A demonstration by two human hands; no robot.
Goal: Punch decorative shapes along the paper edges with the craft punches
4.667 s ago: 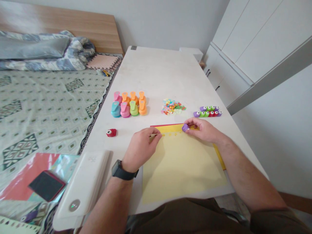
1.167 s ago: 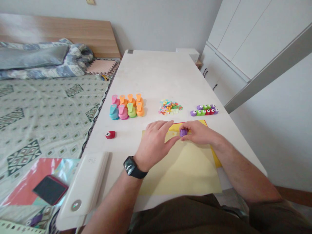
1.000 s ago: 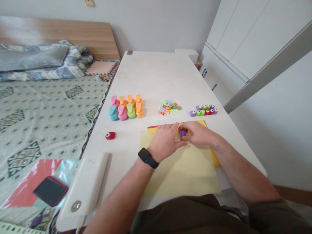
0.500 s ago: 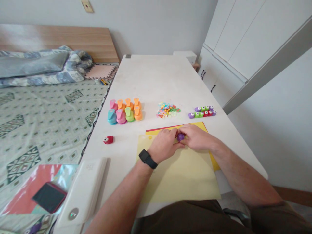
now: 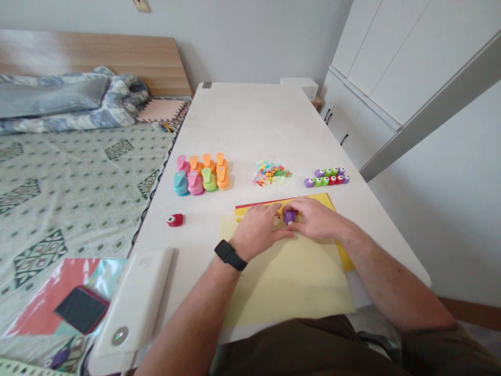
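My right hand (image 5: 319, 218) grips a small purple craft punch (image 5: 289, 216) between thumb and fingers, at the top part of a pale yellow paper sheet (image 5: 293, 287). Just left of the punch, my left hand (image 5: 258, 227) rests over the sheet with thumb and forefinger apart, holding nothing that I can see. It wears a black watch. A deeper yellow sheet (image 5: 346, 260) and a red-edged one lie partly hidden beneath the pale sheet.
Large colourful punches (image 5: 195, 183) stand back left; small purple, green and red punches (image 5: 326, 180) line up back right. Between them lies a pile of paper cutouts (image 5: 271, 173). A red punch (image 5: 175, 220) and a long white device (image 5: 135, 303) are at left.
My left hand has drawn slightly left, away from the purple punch, and its fingers have parted. My right hand still holds the punch, more of which now shows. The view has shifted slightly.
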